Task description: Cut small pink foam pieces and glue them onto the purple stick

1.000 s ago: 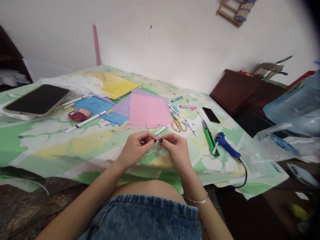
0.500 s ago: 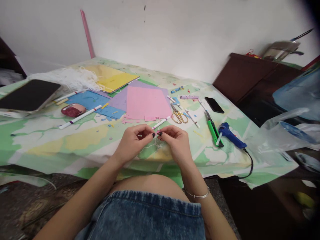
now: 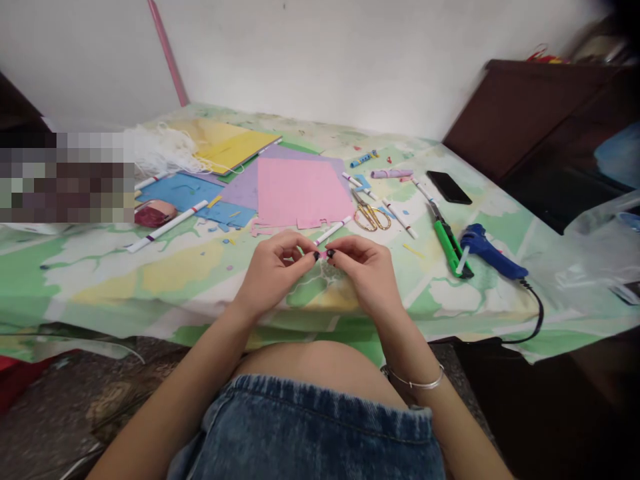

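Between the thumb and fingertips of my left hand and my right hand is a tiny pink piece, pinched from both sides. Its exact kind is too small to tell. Thin white string seems to hang just below the fingertips. Right behind my hands lies a white marker with a purple band. Past it are a pink foam-like sheet with ragged cut edges and gold-handled scissors.
At the right lie a green utility knife, a blue glue gun with a cord, and a black phone. To the left are white yarn, a yellow sheet, blue sheets and a dark red case. A blurred patch covers the far left.
The view has shifted, so the tabletop things sit a little differently in the picture. Both hands keep their pinch on the tiny pink piece.
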Demonstrator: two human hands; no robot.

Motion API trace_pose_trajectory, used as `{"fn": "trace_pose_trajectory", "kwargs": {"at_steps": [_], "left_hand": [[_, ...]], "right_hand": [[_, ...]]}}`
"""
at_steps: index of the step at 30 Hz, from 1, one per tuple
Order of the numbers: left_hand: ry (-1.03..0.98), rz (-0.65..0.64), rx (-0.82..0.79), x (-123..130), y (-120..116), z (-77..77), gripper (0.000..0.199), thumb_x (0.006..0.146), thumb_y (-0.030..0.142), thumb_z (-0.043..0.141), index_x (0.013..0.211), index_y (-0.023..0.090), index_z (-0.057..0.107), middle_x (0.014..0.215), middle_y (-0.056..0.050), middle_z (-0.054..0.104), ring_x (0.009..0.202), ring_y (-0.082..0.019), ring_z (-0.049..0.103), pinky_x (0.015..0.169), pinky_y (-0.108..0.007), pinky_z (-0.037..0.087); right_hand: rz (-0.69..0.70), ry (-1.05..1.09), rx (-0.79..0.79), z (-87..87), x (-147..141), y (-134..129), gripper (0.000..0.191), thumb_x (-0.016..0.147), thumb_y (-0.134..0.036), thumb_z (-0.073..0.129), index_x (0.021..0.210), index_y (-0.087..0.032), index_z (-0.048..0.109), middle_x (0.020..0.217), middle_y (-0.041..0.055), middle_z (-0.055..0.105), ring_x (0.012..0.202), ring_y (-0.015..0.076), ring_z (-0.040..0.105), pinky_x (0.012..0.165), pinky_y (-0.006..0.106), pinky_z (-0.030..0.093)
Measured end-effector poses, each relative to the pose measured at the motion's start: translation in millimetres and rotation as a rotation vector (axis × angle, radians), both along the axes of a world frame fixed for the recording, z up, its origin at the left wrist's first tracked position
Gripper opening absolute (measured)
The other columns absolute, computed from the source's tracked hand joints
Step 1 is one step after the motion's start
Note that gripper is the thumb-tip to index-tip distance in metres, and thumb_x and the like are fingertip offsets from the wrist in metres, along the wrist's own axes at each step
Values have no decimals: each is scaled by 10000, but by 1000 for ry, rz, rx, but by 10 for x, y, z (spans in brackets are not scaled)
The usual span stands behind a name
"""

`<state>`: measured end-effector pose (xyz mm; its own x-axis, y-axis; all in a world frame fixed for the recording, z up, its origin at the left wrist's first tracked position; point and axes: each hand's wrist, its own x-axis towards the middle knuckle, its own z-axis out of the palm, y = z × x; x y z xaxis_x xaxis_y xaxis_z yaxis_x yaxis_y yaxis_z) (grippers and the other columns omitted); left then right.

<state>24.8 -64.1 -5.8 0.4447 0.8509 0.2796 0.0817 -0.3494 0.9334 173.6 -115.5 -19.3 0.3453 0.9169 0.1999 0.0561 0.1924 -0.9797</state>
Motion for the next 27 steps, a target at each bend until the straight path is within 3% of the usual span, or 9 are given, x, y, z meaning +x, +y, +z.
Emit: {"fn": "trace_pose_trajectory", "kwargs": {"at_steps": [12,27], "left_hand": [[59,-25,-29,6,-6,0,84,714,206,614,730,141,666,577,13,567,492,-73,459,438,-181,358],[-23,-42,-123,1,-5,24,65,695,194,624,723,147,659,535,31,534,478,-74,454,434,-190,341]], "right_hand": [[8,-7,-24,8,-1,-1,134,685,-139,636,768,-197,724,720,3,689,678,129,621,686,295,508],[84,98,-18,32,30,-12,114,699,-167,656,803,-194,691,719,-5,677,658,122,624,705,305,517]]}}
